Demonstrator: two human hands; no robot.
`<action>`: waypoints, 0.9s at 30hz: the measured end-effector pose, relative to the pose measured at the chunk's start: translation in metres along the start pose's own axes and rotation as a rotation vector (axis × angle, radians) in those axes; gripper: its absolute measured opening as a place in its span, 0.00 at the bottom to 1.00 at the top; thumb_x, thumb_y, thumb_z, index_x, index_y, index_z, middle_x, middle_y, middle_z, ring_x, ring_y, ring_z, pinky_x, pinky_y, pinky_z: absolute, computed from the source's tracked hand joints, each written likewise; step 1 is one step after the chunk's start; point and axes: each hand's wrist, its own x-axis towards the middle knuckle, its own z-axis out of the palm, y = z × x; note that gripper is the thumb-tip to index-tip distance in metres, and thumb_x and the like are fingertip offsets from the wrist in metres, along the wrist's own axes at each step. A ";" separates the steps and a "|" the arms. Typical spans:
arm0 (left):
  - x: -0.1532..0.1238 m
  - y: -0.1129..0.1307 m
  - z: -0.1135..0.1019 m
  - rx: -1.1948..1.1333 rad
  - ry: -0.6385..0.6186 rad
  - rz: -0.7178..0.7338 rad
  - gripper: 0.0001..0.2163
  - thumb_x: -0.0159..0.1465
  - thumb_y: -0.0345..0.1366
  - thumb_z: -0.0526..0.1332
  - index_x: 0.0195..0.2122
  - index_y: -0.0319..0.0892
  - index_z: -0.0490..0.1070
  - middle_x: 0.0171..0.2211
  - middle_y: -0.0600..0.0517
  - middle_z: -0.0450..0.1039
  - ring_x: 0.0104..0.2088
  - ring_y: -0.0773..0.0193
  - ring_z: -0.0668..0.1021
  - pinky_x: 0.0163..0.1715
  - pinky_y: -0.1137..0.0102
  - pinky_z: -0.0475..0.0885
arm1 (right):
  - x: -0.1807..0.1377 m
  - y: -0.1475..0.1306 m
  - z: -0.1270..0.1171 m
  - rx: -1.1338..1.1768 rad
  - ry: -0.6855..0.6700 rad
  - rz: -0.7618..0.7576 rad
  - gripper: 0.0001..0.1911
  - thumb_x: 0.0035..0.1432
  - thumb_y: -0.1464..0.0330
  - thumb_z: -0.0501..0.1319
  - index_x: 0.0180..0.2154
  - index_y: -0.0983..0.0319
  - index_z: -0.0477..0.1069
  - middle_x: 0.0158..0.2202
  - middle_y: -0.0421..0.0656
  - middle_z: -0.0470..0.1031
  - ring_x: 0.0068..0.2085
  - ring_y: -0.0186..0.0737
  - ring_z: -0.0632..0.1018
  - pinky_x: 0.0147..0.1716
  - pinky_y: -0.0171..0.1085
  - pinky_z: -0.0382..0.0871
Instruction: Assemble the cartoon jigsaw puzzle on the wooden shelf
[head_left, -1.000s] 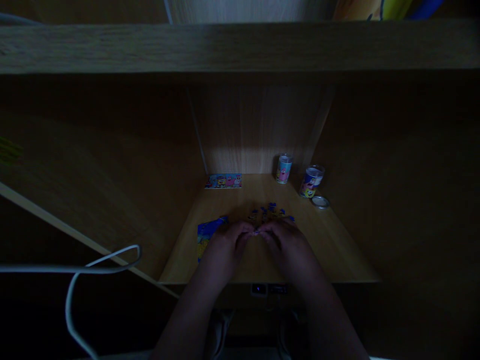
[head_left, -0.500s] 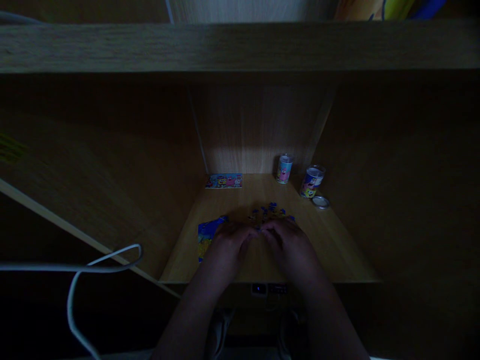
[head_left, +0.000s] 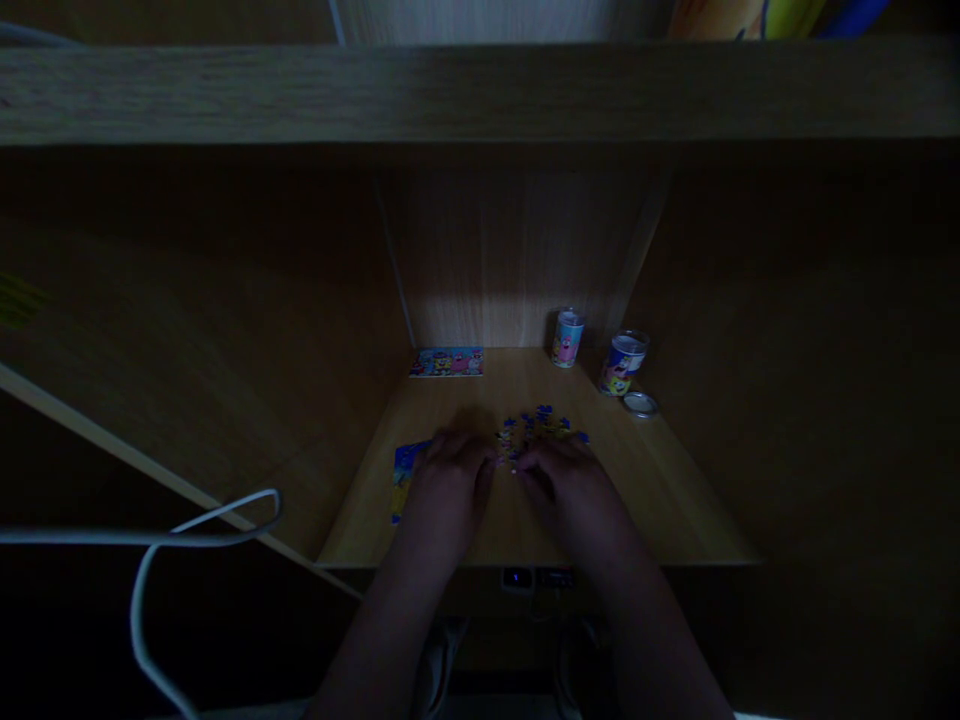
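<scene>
The curled left hand (head_left: 448,490) and curled right hand (head_left: 574,495) sit just beside small blue-and-yellow cardboard jigsaw pieces (head_left: 534,428) on a smooth pale-wood desk (head_left: 645,480), any grasp too dim to tell.

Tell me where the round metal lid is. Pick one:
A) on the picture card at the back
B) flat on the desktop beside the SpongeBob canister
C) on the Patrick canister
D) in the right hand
B: the round metal lid lies flat on the wooden desktop, just in front of the SpongeBob canister.

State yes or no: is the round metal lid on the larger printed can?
No, the round metal lid lies on the wooden desk beside the larger printed can.
</scene>
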 end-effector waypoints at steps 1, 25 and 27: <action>0.000 0.000 0.001 0.014 0.004 0.006 0.06 0.73 0.26 0.66 0.44 0.43 0.82 0.49 0.44 0.84 0.52 0.47 0.83 0.55 0.52 0.78 | 0.000 0.000 0.000 -0.019 0.003 -0.008 0.08 0.68 0.76 0.70 0.41 0.56 0.80 0.43 0.43 0.84 0.48 0.49 0.81 0.50 0.47 0.75; -0.008 -0.023 -0.019 0.016 -0.130 -0.005 0.10 0.73 0.27 0.64 0.49 0.45 0.83 0.50 0.44 0.84 0.52 0.49 0.83 0.56 0.54 0.78 | -0.005 -0.006 -0.002 -0.099 0.026 -0.021 0.16 0.72 0.70 0.66 0.58 0.56 0.80 0.64 0.52 0.79 0.65 0.60 0.76 0.66 0.63 0.73; -0.008 -0.019 -0.015 -0.049 -0.135 0.053 0.08 0.73 0.27 0.65 0.47 0.46 0.83 0.48 0.46 0.83 0.51 0.50 0.83 0.54 0.55 0.78 | -0.006 -0.008 -0.003 -0.092 0.000 -0.041 0.15 0.71 0.70 0.66 0.57 0.55 0.81 0.65 0.52 0.78 0.66 0.60 0.77 0.66 0.64 0.73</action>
